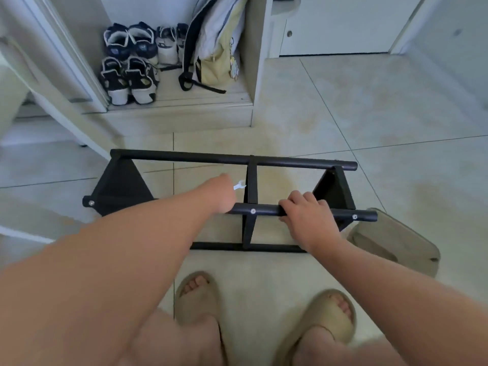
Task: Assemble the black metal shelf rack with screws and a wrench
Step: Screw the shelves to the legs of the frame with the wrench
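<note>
The tile floor (pixel 369 114) takes up most of the view, with a cubby at the back holding shoes (pixel 129 62) and a bag (pixel 214 40). The rack (pixel 120 188) sits on the floor right in front of your slippers (pixel 196 294). It looks mostly together already: far bar (pixel 290 162), near bar (pixel 340 214), a centre strut (pixel 252 180) running between them, and a panel at each end.

Your right hand (pixel 307 213) is wrapped over the near bar, fingers curled round it just right of the centre strut, so you're bracing the frame. Your left hand (pixel 220 194) is out over the rack, just left of the strut. I can't see those fingers from this angle, but the wrench (pixel 239 185) pokes out past the hand, so I'd say you've got it pinched in there. Its open jaw is pointing at the strut.

Screws are in at the middle of the near bar (pixel 252 211), at its right end (pixel 354 216), and at the left panel's corner (pixel 91 203). Can't tell from here whether any is fully tight.

My read is that you're at the tightening stage, not adding parts. For the next move you'd want the wrench jaw seated square on whichever fastener you're going for, probably something on or near the strut. Keep that right hand clamped so the frame doesn't twist. The wrench is tiny, so expect short turns and lots of resetting.
</note>
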Available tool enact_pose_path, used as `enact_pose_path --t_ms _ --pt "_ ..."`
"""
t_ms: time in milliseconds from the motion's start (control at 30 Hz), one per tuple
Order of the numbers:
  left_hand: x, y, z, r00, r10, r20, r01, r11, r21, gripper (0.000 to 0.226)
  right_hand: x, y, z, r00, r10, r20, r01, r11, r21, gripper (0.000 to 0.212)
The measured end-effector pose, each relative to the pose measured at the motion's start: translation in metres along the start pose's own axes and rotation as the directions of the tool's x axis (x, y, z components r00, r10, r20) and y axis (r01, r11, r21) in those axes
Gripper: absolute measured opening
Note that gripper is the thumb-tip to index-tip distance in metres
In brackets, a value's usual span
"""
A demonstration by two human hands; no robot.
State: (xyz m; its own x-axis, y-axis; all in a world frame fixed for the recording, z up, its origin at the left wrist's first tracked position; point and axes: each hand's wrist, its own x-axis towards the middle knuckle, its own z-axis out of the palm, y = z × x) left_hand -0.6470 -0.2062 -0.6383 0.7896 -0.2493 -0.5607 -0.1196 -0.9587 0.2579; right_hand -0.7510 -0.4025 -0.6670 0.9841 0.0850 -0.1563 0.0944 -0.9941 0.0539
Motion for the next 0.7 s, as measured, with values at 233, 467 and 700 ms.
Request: enact_pose_path --t_ms 233,467,700 --pt "-0.045 -0.002 0.068 0.981 -0.017 -0.192 -0.012 0.988 -0.151 0.014 -0.065 -0.004 0.009 0.997 0.036 0.066 -0.037 0.999 0.001 0.030" --pt "-0.065 0.037 0.095 0.981 0.137 -0.139 -0.163 0.966 -0.200 0.005 -0.103 0.029 -0.002 0.964 0.087 0.252 -0.105 0.993 0.059 0.035" --pt "-0.065 0.054 0.106 0.987 0.150 -0.066 -0.161 0.961 -0.225 0.011 -0.097 0.061 -0.015 0.925 -0.012 0.381 -0.033 0.993 0.111 0.073"
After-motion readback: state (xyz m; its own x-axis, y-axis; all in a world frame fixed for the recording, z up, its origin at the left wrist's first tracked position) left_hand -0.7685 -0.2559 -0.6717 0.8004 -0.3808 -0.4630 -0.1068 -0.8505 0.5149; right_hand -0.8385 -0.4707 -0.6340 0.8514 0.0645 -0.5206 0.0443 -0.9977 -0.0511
